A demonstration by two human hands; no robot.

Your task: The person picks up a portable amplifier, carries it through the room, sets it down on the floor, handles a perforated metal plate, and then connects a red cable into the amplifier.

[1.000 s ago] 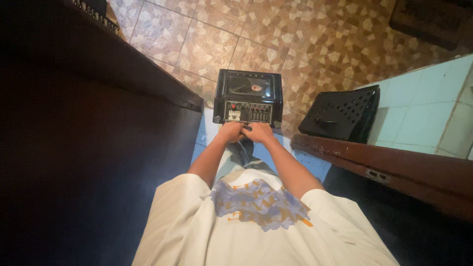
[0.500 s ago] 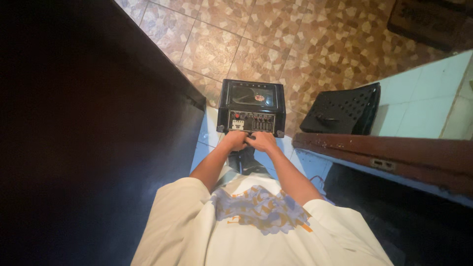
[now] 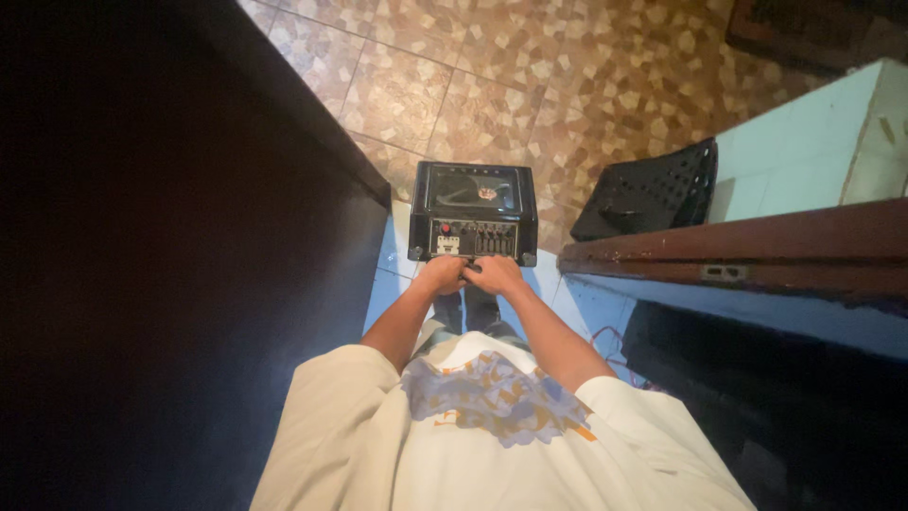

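Observation:
A black box-shaped device stands on the floor in front of me, with a glossy top and a front panel of knobs, sliders and a red button. My left hand and my right hand meet just below that panel, knuckles touching and fingers curled inward. Whether anything small sits between the fingers is hidden. My cream shirt with a blue and orange print fills the bottom of the view.
A tall dark wooden cabinet walls off the left side. On the right run a brown wooden ledge, a black perforated plastic crate and pale blue tiles. Thin red wires lie by my right arm. Brown mosaic floor lies beyond.
Both hands have slid from the front panel's controls down to just below its lower edge. The camera has tilted slightly, so the device sits a little higher in view.

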